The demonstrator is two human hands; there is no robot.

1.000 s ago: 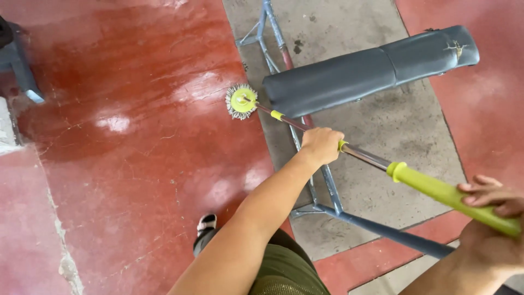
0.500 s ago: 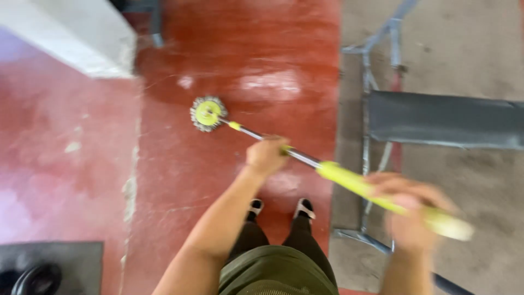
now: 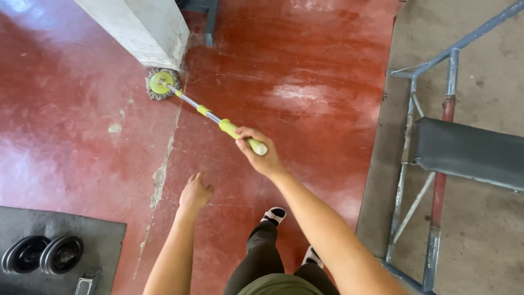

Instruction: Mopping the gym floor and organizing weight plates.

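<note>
From my remote seat, reading left to right: two black round dumbbell weights (image 3: 42, 254) lie on a dark rubber mat (image 3: 103, 240) at the lower left corner, well apart from the work. Above them, against the foot of a pale grey concrete pillar (image 3: 143, 28), sits the round grey string mop head with a lime-green hub (image 3: 162, 84), pressed to the glossy red painted floor (image 3: 305, 65) and touching the pillar's base.

From that head, the telescopic mop handle of silver metal with lime-green sleeves (image 3: 210, 116) runs down and to the right; that diagonal is its long axis, and the working end points up and left, away from me toward the pillar.

My left hand (image 3: 195, 193) hangs free below the shaft, fingers loosely spread, holding nothing and touching nothing. My right hand (image 3: 261, 155) is the nearer one, and the only one on the tool: its grip is clamped around the green butt end of the handle, so the mop head lies up and left of the grip, at the full length of the pole.

Far right, a grey-blue steel-framed bench with a dark padded seat (image 3: 469, 154) stands on bare grey concrete (image 3: 491, 229).
</note>
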